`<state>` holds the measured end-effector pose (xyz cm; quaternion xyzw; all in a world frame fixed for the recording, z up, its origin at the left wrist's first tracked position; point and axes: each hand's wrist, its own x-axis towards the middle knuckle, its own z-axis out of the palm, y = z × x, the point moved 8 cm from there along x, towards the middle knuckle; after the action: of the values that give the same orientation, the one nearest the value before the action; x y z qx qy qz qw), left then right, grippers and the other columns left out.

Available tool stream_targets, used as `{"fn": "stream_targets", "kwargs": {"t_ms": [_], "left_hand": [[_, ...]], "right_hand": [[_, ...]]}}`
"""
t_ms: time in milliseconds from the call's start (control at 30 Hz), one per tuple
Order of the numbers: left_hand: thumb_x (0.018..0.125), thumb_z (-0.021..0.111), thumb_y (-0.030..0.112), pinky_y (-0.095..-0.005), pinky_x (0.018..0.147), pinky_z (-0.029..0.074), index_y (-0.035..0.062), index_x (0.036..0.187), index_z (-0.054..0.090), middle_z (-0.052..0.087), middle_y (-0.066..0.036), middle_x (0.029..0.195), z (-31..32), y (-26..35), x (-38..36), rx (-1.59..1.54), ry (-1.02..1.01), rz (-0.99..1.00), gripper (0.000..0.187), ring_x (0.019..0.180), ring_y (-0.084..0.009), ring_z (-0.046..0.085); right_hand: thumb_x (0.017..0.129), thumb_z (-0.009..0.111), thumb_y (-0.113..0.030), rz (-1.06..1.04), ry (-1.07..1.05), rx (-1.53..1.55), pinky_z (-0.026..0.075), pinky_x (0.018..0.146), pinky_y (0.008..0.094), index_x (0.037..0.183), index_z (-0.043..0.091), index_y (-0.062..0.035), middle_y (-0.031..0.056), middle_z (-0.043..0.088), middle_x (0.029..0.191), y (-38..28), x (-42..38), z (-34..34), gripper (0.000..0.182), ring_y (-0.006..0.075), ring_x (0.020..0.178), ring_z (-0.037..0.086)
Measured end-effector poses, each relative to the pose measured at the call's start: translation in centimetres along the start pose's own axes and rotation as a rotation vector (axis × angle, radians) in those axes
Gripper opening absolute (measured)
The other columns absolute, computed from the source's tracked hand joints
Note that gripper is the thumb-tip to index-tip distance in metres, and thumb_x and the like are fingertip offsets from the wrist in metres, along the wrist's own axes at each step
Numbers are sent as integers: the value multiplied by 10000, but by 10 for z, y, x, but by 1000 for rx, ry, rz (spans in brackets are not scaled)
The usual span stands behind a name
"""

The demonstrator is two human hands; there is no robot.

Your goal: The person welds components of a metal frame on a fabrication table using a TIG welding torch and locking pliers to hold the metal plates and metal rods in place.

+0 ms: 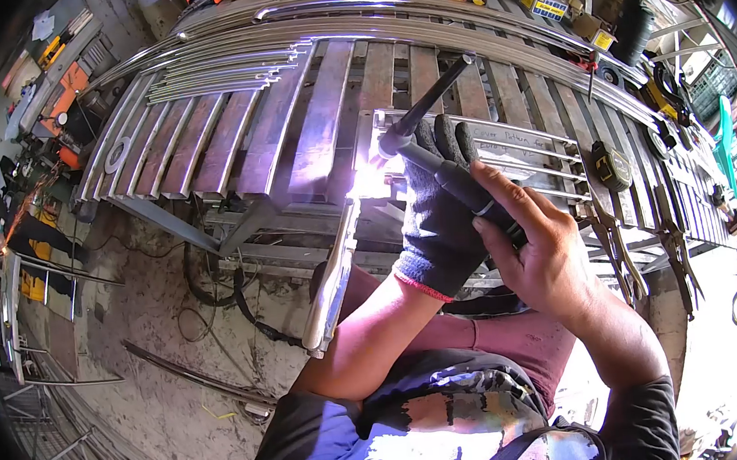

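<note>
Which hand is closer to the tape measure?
The right hand, on the torch, below and left of the tape measure. The gloved left hand is farther left, partly behind the torch.

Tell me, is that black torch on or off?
The torch is on: a dazzling white glare shines by its tip, with purple light around it.
</note>
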<state>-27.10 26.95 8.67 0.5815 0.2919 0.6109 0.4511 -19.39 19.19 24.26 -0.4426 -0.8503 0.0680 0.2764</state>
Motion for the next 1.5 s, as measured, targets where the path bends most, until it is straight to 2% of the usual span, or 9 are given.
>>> {"fn": "stream_targets", "kwargs": {"t_ms": [233, 333, 433, 567, 800, 900, 1033, 1233, 1500], "left_hand": [[1040, 688, 296, -525, 1090, 499, 73, 1230, 704, 698, -109, 1133, -10, 101, 5, 1118, 98, 465, 293, 1197, -289, 672], [1029, 666, 418, -584, 1153, 441, 46, 1294, 686, 684, -130, 1180, -2, 93, 10, 1279, 68, 399, 457, 1255, -333, 642], [1021, 639, 570, -607, 1188, 396, 3, 1374, 667, 677, -165, 1228, 6, 95, 25, 1563, -13, 321, 669, 1289, -371, 622], [946, 661, 706, -616, 1210, 369, -95, 1424, 640, 661, -271, 1401, 5, 106, 31, 1633, -13, 261, 933, 1360, -426, 590], [998, 623, 440, -732, 1158, 346, -13, 1351, 708, 703, -291, 1316, 11, 112, 21, 1567, -44, 420, 580, 1387, -490, 588], [1080, 563, 470, -628, 1189, 379, 19, 1428, 647, 698, -240, 1345, 6, 94, 25, 1570, -54, 292, 576, 1368, -410, 611], [1101, 537, 593, -535, 1196, 425, 93, 1429, 628, 683, -157, 1358, -12, 29, 18, 560, -79, -40, 605, 1329, -322, 623], [1032, 635, 555, -565, 1262, 369, 21, 1507, 595, 629, -214, 1504, -3, 89, 20, 1110, -161, 115, 716, 1441, -384, 553], [951, 742, 537, -608, 1319, 313, -64, 1543, 608, 595, -286, 1612, -4, 125, -8, 1472, 34, 341, 855, 1549, -488, 472]], "right_hand": [[991, 833, -82, 20, 112, 61, 668, 882, 500, 1734, 470, -141, 279, 747, 1336, 0, 0, -9, 829, 478, 1100, 793], [997, 811, -27, 114, 86, 83, 638, 1055, 455, 1709, 465, 0, 285, 664, 1578, 0, -2, -19, 792, 448, 1330, 750], [995, 818, -31, -2, 216, 0, 631, 1075, 492, 1727, 445, -43, 287, 651, 1586, -8, -7, -35, 822, 469, 1361, 719], [1008, 816, -40, -24, 265, -39, 635, 1070, 499, 1718, 459, -44, 291, 652, 1579, -13, -14, -53, 795, 478, 1367, 711], [993, 834, -81, 5, 229, 56, 677, 849, 505, 1706, 514, -149, 260, 777, 1258, -7, -16, -40, 785, 454, 1016, 809], [1010, 823, -114, 27, 205, 67, 653, 777, 501, 1698, 526, -166, 224, 765, 1111, -9, -15, -37, 751, 426, 884, 794], [1012, 805, -133, -21, 214, 84, 648, 767, 528, 1718, 494, -184, 227, 754, 1136, -12, -16, -28, 774, 443, 894, 781], [1026, 812, -192, 27, 190, 68, 632, 712, 532, 1727, 490, -212, 211, 705, 987, -8, -20, -19, 771, 444, 795, 748], [991, 838, -83, 43, 271, 95, 662, 820, 495, 1685, 553, -167, 232, 783, 1209, -3, -21, -29, 755, 435, 964, 806]]}}
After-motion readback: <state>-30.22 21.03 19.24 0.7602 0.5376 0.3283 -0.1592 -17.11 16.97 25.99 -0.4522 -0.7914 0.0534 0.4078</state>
